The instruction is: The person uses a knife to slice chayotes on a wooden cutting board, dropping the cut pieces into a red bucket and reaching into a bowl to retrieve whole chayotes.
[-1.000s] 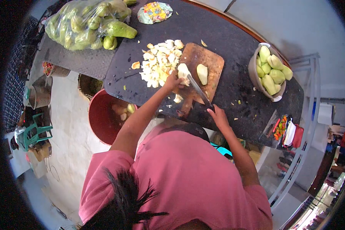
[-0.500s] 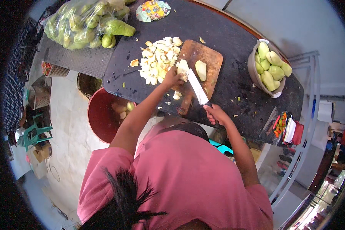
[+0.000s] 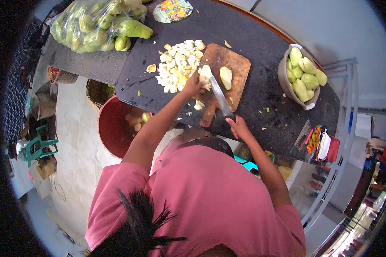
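A wooden cutting board (image 3: 236,70) lies on the dark table (image 3: 253,38). My left hand (image 3: 194,85) holds a pale peeled fruit piece (image 3: 206,73) down on the board's left edge. My right hand (image 3: 238,126) grips a knife (image 3: 219,97), its blade angled up against that piece. Another peeled fruit half (image 3: 225,77) rests in the middle of the board. A heap of cut pale chunks (image 3: 178,64) lies on the table left of the board.
A grey bowl of peeled green fruits (image 3: 302,77) stands at the right. A clear bag of green fruits (image 3: 96,23) sits far left. A red tub (image 3: 116,128) with scraps is below the table edge. A patterned plate (image 3: 172,9) lies at the top.
My right hand has brought the knife forward and to the left, so the blade now meets the piece held by my left hand.
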A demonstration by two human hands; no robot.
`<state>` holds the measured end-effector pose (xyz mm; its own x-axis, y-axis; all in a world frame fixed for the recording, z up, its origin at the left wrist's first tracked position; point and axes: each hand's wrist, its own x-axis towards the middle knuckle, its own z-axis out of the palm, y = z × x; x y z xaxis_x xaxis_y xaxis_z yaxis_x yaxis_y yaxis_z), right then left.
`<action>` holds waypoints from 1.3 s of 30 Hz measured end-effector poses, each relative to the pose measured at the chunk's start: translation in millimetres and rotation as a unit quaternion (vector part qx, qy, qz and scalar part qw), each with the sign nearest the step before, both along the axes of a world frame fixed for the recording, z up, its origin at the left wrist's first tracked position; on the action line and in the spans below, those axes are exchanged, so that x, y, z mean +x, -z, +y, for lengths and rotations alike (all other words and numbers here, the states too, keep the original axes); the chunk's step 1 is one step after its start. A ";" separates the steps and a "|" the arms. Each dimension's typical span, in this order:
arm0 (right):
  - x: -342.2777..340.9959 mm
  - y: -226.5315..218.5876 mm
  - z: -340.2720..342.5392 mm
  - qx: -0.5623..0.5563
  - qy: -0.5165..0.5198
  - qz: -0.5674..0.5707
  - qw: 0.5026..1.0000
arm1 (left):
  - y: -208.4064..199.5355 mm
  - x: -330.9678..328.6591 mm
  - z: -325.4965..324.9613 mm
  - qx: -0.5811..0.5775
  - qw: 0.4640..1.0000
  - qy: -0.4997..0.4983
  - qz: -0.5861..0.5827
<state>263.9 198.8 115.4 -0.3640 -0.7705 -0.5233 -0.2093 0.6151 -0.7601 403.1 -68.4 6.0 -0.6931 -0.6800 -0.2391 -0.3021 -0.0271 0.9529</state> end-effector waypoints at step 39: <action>12.8 10.5 2.9 0.026 0.055 -0.047 0.997 | 11.3 1.1 4.1 0.135 0.982 -0.063 0.116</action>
